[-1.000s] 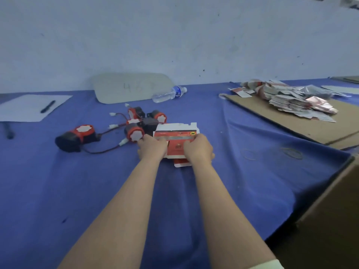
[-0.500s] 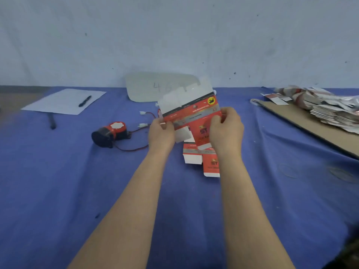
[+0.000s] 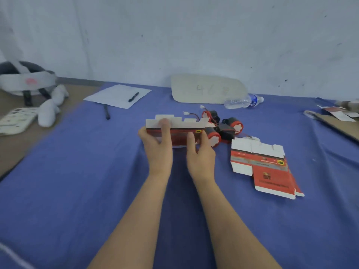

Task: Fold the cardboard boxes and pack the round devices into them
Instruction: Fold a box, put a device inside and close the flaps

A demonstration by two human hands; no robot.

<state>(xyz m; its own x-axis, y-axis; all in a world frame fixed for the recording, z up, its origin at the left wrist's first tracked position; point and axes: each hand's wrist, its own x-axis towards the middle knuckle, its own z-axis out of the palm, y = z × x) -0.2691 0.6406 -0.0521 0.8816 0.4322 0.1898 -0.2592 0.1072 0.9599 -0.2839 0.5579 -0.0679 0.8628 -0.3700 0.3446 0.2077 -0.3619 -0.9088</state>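
Both my hands hold a flat red and white cardboard box point(image 3: 179, 131) just above the blue cloth, its white flaps pointing away from me. My left hand point(image 3: 158, 146) grips its left end with the thumb across the front. My right hand point(image 3: 201, 152) grips the right part, thumb on the red face. A second unfolded box point(image 3: 262, 167) lies flat on the cloth to the right. Several round red and black devices point(image 3: 223, 127) with wires sit in a cluster just behind the held box; the box hides part of one.
Blue cloth covers the table point(image 3: 87, 191). At the back lie a sheet of paper with a pen point(image 3: 118, 96), a pale oval board point(image 3: 206, 89) and a plastic bottle point(image 3: 242, 100). A headset point(image 3: 25, 78) and white items sit far left; a cardboard sheet point(image 3: 338, 123) is far right.
The held box came down from upright in front of me to low over the cloth. One box blank now lies on the cloth to the right. My view swung left.
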